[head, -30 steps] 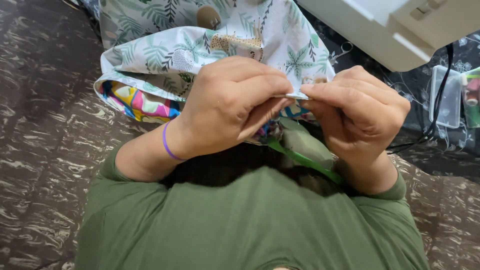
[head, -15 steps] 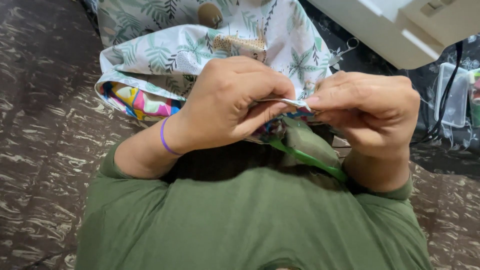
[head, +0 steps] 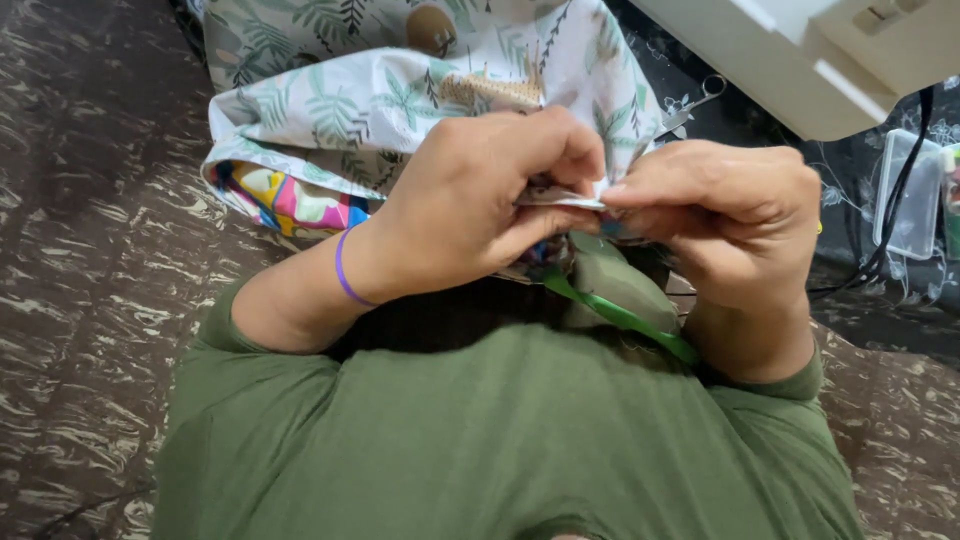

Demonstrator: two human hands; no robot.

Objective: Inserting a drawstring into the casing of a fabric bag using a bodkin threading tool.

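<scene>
My left hand [head: 480, 200] and my right hand [head: 725, 215] meet in front of my chest, each pinching the edge of a white fabric piece printed with green leaves [head: 400, 100]. The pinched edge [head: 565, 198] sits between the thumbs and forefingers of both hands. The cloth drapes away over my lap and shows a bright multicoloured lining [head: 285, 200] at its lower left fold. A purple band [head: 343, 270] circles my left wrist. A green ribbon or strap [head: 620, 315] runs below my hands, across my green shirt.
A white sewing machine [head: 800, 50] stands at the upper right. Small scissors [head: 690, 105] lie beside it on dark patterned cloth. A clear plastic box [head: 910, 195] and a black cable [head: 890, 230] are at the far right. A brown marbled floor [head: 90, 250] surrounds me.
Both hands have stayed joined on the fabric edge, shifting slightly as the fingers work along it. The view has tipped a little.
</scene>
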